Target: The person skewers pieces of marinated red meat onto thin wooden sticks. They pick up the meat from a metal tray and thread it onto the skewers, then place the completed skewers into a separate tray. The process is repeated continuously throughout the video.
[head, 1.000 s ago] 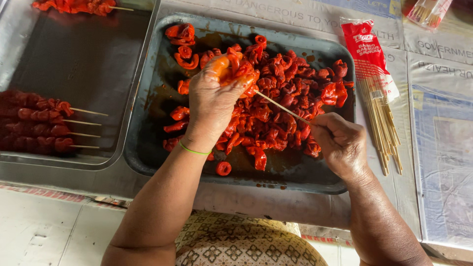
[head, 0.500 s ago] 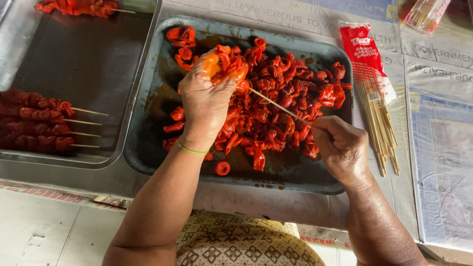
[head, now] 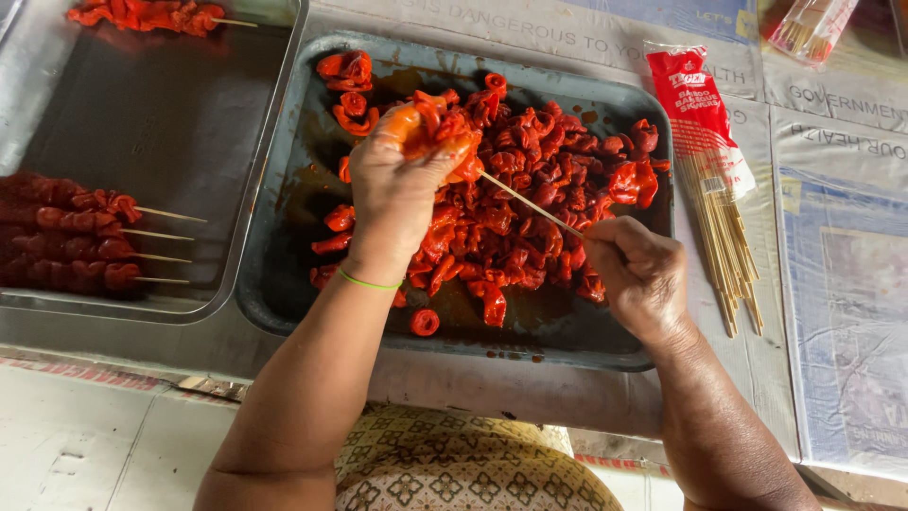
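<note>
My left hand (head: 402,185) is closed around a red marinated meat piece (head: 445,137) above the dark tray (head: 284,274). My right hand (head: 638,274) pinches the near end of a thin bamboo skewer (head: 530,203), whose far tip enters the meat in my left hand. Under both hands lies a heap of red meat pieces (head: 530,208) in oily marinade. My left wrist wears a thin green band.
A steel tray (head: 170,132) at left holds several finished skewers (head: 85,241), with another meat skewer (head: 151,14) at its far edge. An open red packet of bamboo sticks (head: 719,189) lies right of the dark tray. Printed paper covers the table.
My left hand has lifted slightly and shifted left with the meat. The right hand keeps the skewer pushed into it.
</note>
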